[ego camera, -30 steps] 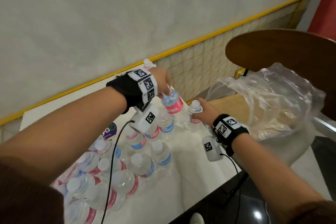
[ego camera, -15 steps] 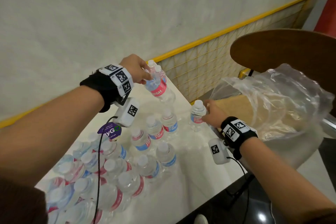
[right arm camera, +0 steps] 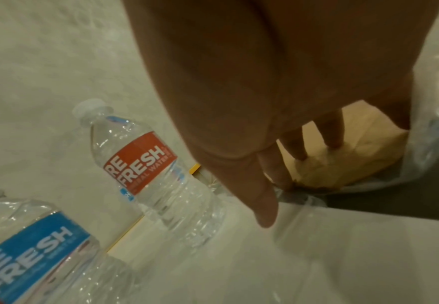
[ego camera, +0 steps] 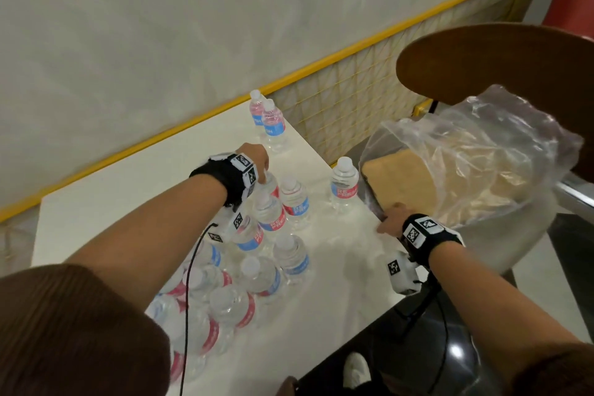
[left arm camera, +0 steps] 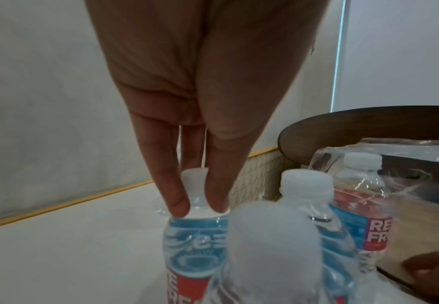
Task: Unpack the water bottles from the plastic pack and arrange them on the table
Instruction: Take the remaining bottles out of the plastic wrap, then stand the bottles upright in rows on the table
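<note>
My left hand (ego camera: 265, 174) reaches down into the far end of a cluster of water bottles (ego camera: 257, 276) on the white table (ego camera: 128, 202). Its thumb and finger (left arm camera: 174, 197) pinch the neck of one upright bottle (left arm camera: 195, 244) just under its white cap. My right hand (ego camera: 390, 219) lies at the table's right edge with its fingers (right arm camera: 335, 131) straight, reaching over onto the crumpled plastic pack (ego camera: 482, 164). It holds nothing. A single bottle (ego camera: 344, 186) stands near that edge, left of my right hand. Two more bottles (ego camera: 274, 125) stand at the far corner.
A wooden chair (ego camera: 498, 61) stands right of the table, and the plastic wrap lies on its tan seat (ego camera: 411, 180). A yellow mesh railing (ego camera: 353, 100) runs behind the table along the wall. A wrist-camera cable (ego camera: 193, 267) hangs across the bottle cluster.
My left hand left its bottle at the far corner beside another and came back to pinch a bottle in the cluster. My right hand let go of the bottle near the edge and dropped to the table's edge.
</note>
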`<state>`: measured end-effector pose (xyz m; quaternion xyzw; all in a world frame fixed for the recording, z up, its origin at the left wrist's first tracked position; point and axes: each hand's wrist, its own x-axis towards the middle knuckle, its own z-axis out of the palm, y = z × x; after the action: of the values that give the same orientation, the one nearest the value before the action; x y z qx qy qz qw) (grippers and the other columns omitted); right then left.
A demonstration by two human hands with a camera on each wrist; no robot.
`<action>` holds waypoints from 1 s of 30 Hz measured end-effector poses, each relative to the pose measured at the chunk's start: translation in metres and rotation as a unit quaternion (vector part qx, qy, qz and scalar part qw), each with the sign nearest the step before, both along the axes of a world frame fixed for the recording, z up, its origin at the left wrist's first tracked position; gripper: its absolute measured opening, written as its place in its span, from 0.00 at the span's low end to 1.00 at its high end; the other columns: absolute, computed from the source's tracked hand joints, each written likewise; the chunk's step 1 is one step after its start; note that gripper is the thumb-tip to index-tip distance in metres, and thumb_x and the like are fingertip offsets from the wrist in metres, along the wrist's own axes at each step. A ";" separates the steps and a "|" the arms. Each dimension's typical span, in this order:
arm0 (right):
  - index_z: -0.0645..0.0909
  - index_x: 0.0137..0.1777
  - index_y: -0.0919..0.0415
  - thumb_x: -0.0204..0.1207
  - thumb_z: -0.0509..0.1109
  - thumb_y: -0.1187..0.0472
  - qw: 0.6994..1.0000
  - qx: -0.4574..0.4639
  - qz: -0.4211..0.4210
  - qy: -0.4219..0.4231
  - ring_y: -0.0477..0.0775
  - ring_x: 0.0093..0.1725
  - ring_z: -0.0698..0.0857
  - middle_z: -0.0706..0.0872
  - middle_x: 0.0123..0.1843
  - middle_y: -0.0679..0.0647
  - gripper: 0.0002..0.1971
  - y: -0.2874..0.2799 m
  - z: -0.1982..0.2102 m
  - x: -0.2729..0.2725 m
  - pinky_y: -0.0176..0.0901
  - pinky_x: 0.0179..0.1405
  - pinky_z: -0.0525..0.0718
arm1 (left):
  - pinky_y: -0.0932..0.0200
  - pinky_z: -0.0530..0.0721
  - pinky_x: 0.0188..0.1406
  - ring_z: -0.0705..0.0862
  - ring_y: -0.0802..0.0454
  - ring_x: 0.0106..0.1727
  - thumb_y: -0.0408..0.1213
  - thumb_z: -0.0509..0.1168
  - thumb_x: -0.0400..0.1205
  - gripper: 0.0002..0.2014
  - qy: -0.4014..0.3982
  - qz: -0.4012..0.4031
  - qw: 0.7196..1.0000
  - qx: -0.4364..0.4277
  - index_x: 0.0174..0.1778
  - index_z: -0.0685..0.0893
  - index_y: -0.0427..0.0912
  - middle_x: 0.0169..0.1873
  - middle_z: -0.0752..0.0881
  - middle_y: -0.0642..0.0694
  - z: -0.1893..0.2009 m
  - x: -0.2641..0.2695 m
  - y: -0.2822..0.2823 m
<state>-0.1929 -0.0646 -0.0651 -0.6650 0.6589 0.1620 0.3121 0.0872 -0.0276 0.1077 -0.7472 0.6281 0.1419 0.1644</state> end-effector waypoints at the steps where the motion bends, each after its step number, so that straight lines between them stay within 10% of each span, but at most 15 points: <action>1: 0.69 0.77 0.62 0.70 0.73 0.44 1.000 -0.001 -0.008 0.004 0.63 0.68 0.77 0.70 0.76 0.59 0.38 0.001 0.003 0.001 0.47 0.58 0.78 | 0.56 0.80 0.56 0.83 0.40 0.61 0.38 0.72 0.76 0.20 -0.001 -0.002 1.000 0.001 0.64 0.83 0.36 0.61 0.85 0.38 -0.001 0.001 0.000; 7: 0.75 0.71 0.63 0.76 0.68 0.46 0.999 0.029 -0.020 0.032 0.62 0.66 0.80 0.80 0.69 0.60 0.28 0.005 0.023 -0.007 0.47 0.60 0.79 | 0.53 0.71 0.71 0.72 0.42 0.74 0.48 0.66 0.80 0.29 -0.008 -0.013 1.000 0.019 0.76 0.70 0.41 0.74 0.73 0.42 -0.008 -0.002 -0.001; 12: 0.83 0.44 0.64 0.79 0.61 0.52 0.994 -0.041 -0.060 -0.084 0.63 0.47 0.87 0.87 0.41 0.60 0.16 0.012 0.061 -0.002 0.47 0.44 0.81 | 0.54 0.71 0.70 0.72 0.44 0.74 0.50 0.65 0.81 0.29 -0.017 -0.057 0.998 0.012 0.77 0.68 0.44 0.74 0.73 0.43 -0.005 -0.014 -0.001; 14: 0.80 0.58 0.61 0.80 0.63 0.55 0.977 -0.101 -0.065 -0.174 0.62 0.57 0.83 0.85 0.57 0.62 0.13 0.010 0.087 0.010 0.48 0.51 0.77 | 0.52 0.71 0.72 0.72 0.44 0.74 0.51 0.66 0.80 0.31 -0.021 -0.055 0.998 0.026 0.77 0.67 0.46 0.75 0.72 0.43 -0.005 -0.016 -0.001; 17: 0.59 0.81 0.56 0.75 0.70 0.64 0.946 -0.070 -0.087 -0.305 0.64 0.71 0.75 0.70 0.76 0.63 0.36 0.004 0.115 0.023 0.52 0.62 0.77 | 0.51 0.71 0.72 0.71 0.43 0.75 0.51 0.67 0.79 0.34 -0.017 -0.046 0.998 0.030 0.79 0.63 0.47 0.76 0.70 0.42 -0.005 -0.016 0.001; 23: 0.80 0.66 0.57 0.76 0.69 0.57 0.967 -0.168 0.014 -0.193 0.62 0.64 0.81 0.83 0.65 0.61 0.17 0.003 0.124 0.042 0.47 0.57 0.79 | 0.45 0.74 0.71 0.70 0.41 0.74 0.52 0.72 0.73 0.43 0.064 -0.163 0.983 -0.060 0.81 0.59 0.49 0.75 0.69 0.42 0.005 -0.051 0.004; 30: 0.76 0.69 0.63 0.70 0.76 0.58 0.962 -0.131 0.035 -0.236 0.56 0.55 0.83 0.84 0.54 0.54 0.27 0.016 0.107 0.055 0.42 0.48 0.77 | 0.58 0.77 0.50 0.83 0.42 0.61 0.47 0.72 0.75 0.35 0.075 -0.221 0.972 -0.017 0.76 0.67 0.45 0.62 0.83 0.42 -0.008 -0.105 0.005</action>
<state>-0.1380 -0.0487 0.0423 -0.7422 0.5584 -0.0762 0.3627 -0.0180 -0.0221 0.1000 -0.5794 0.7908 0.1474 0.1313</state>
